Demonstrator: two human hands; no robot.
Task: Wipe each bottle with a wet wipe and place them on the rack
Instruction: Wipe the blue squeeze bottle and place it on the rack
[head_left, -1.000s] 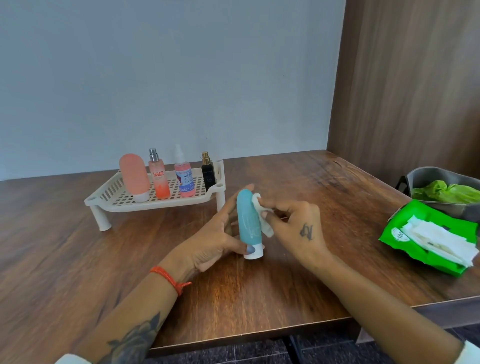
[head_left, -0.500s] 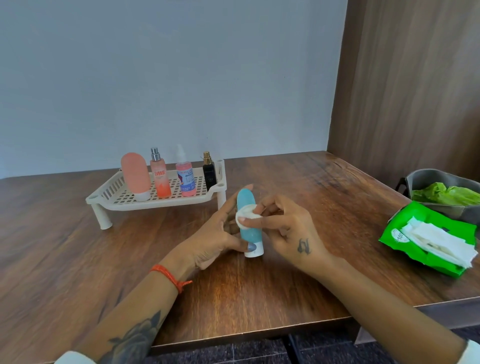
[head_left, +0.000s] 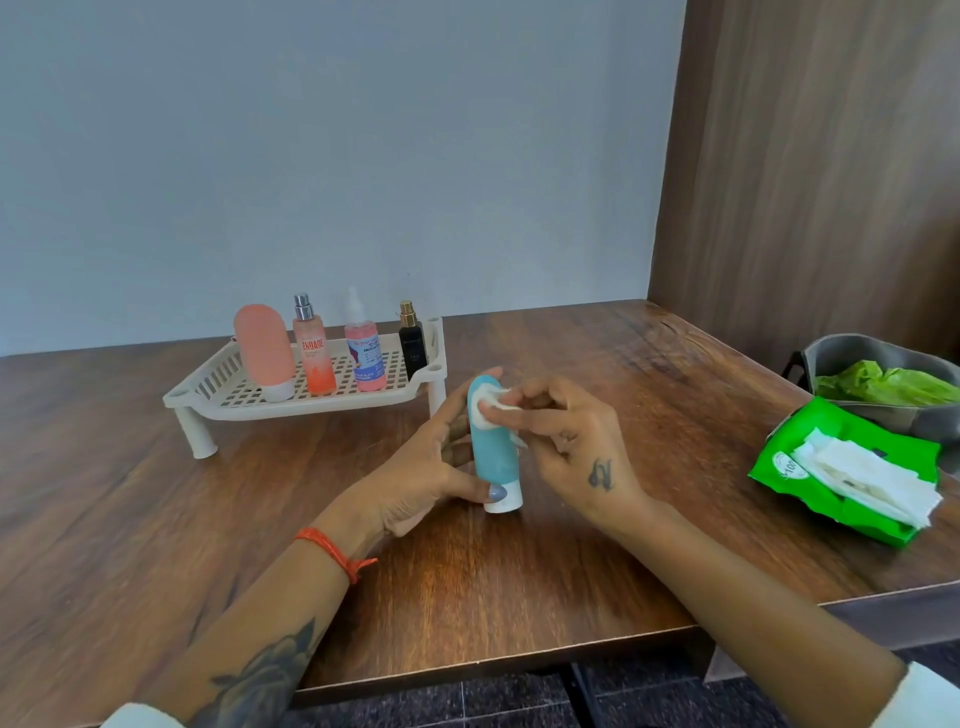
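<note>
Just above the left hand (head_left: 426, 483) gripping the upright teal plastic tube bottle (head_left: 492, 447) near its white cap, the right hand (head_left: 566, 441) pinches a white wet wipe (head_left: 493, 410) against the top; best work downward, steadying the base.

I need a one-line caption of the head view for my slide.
Left hand steadies a blue bottle while right hand rubs it with a wet wipe; four bottles on the rack.

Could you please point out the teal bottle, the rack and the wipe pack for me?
teal bottle (head_left: 491, 457): head view, bare middle of its body.
rack (head_left: 291, 408): head view, front rim.
wipe pack (head_left: 769, 470): head view, green left edge of the wrapper.
</note>
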